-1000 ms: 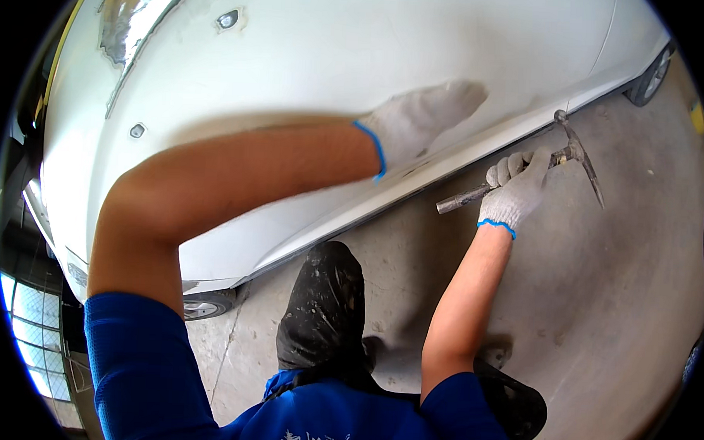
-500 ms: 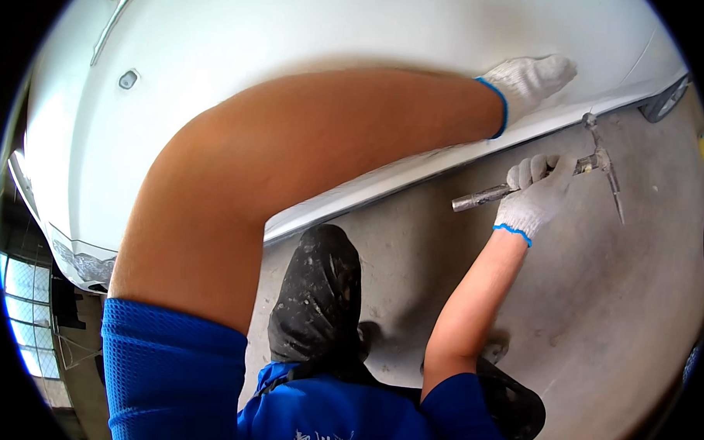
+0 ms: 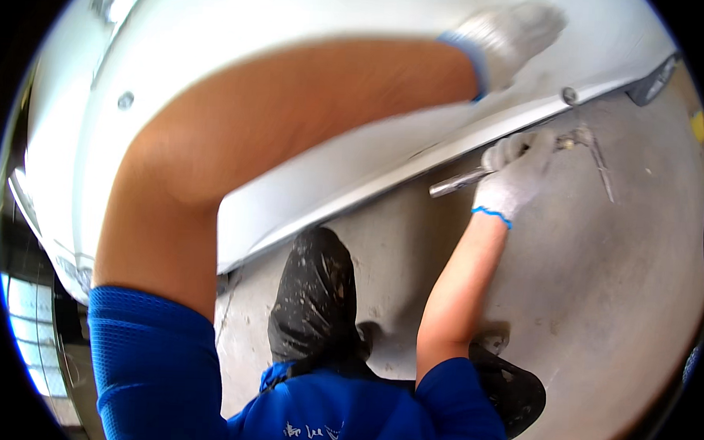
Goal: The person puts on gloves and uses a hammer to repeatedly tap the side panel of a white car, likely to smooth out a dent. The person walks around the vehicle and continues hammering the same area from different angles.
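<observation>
My left hand (image 3: 515, 41), in a white knit glove with a blue cuff, is stretched out over the white car's side panel (image 3: 331, 161). It is blurred; the fingers look extended along the panel, with no tool in them. In my right hand (image 3: 516, 171), gloved the same way, is a body hammer (image 3: 456, 182). The fingers wrap round its metal handle, whose end sticks out to the left. Its head has a round face on one side and a long thin pick on the other. The hammer is held over the floor, close beside the car's lower edge.
The car's sill runs diagonally up to a wheel (image 3: 653, 81) at the far right. My knee (image 3: 315, 296), in stained black trousers, is near the sill above the concrete floor (image 3: 589, 306). A window (image 3: 32, 325) shows at the lower left.
My left hand has shifted up and slightly left across the panel. My right hand, with the hammer, has moved a little left and up. The view has shifted slightly too.
</observation>
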`<state>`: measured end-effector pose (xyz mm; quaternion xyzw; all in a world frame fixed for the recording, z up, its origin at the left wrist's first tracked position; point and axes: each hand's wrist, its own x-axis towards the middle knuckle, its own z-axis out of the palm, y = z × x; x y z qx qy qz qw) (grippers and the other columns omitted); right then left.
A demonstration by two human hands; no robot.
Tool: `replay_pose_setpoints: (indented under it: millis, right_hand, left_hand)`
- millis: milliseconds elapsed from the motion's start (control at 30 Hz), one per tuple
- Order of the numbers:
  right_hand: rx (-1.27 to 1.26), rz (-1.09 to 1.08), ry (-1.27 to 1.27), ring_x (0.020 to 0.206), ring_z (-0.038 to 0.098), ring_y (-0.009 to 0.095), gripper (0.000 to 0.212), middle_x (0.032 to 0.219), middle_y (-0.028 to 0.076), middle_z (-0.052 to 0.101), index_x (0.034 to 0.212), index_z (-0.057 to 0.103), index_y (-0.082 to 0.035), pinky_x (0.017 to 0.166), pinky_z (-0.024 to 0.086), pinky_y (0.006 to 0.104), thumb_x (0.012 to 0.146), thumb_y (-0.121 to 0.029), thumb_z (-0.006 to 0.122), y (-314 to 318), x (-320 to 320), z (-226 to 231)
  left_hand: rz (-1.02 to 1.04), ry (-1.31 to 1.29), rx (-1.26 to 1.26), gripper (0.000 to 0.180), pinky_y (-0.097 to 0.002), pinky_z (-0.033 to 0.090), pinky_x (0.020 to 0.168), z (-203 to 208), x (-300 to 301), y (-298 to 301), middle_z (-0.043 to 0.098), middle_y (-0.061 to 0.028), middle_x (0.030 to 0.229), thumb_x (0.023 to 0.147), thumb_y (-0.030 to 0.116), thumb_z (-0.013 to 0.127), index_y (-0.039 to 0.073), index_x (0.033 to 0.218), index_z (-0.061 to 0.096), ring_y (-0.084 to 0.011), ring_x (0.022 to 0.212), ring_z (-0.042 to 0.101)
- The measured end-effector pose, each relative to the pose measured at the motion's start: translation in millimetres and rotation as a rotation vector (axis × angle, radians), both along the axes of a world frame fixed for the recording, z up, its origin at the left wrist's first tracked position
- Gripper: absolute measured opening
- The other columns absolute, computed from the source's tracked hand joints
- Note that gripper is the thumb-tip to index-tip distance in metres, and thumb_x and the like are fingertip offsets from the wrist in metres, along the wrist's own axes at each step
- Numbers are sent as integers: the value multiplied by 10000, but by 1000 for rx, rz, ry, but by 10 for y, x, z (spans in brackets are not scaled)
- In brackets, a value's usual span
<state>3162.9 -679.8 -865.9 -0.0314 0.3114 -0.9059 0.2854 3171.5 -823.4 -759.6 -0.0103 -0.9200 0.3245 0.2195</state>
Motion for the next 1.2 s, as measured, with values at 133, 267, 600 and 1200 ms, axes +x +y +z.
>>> replay_pose_setpoints:
  millis: [133,267,600,1200]
  right_hand:
    - [4,11,-46,401,358,91,261,583,-21,406,878,488,-91,354,294,296,1013,-303,558,-169,205,-55]
    - [27,44,-91,355,287,96,348,515,-30,343,778,422,-125,337,228,290,1028,-340,536,-229,445,48]
    - [286,-242,448,755,532,196,367,855,90,550,1118,527,94,745,465,369,1033,-262,512,-414,532,-61]
    - [298,-104,309,663,446,145,292,704,47,469,981,520,65,622,434,340,1018,-224,538,-276,817,54]
  left_hand:
    - [143,-181,-464,967,-372,46,1275,-440,673,-35,198,-163,1659,810,353,720,-24,1563,245,-251,1551,124]
    - [252,-471,-404,949,-366,44,1279,-294,938,227,187,-154,1663,812,309,695,-16,1570,225,-265,1551,120]
    - [279,-703,172,983,-350,202,1255,147,1395,507,230,-156,1632,780,244,749,-40,1554,211,-295,1509,219]
    - [203,-604,81,738,-431,324,1182,319,1442,710,490,-166,1397,761,293,725,-51,1368,485,-309,1386,403]
